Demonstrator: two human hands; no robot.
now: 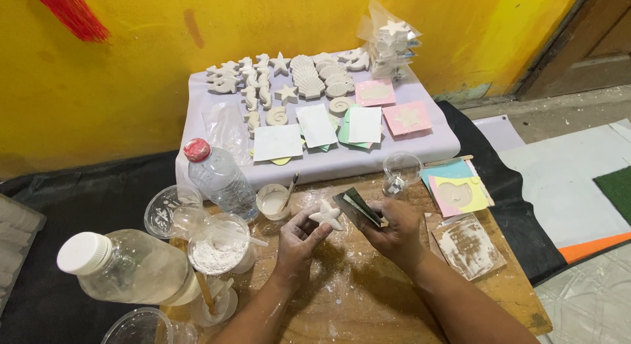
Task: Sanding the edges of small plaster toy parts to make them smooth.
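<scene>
White plaster starfish point(327, 214) pinched in your left hand point(299, 239), right hand point(393, 231) clamps folded sandpaper point(359, 208) just beside fingertips: smoothing step, w/ light strokes needed next.

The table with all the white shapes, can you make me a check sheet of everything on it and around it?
Surface: wooden board dusted with white powder, on black cloth.
Job's things: white plaster starfish pinched in left hand; folded dark sanding sheet in right hand.
Clutter: red-capped water bottle, white-capped jar, cup of white powder, small cup with stirrer, clear cups, coloured cards.
Grippers: both hands are gripping.
Cables: nothing seen.
Surroundings: yellow wall; pale tray of plaster shells, seahorses and stars; bagged pieces; concrete floor.
</scene>
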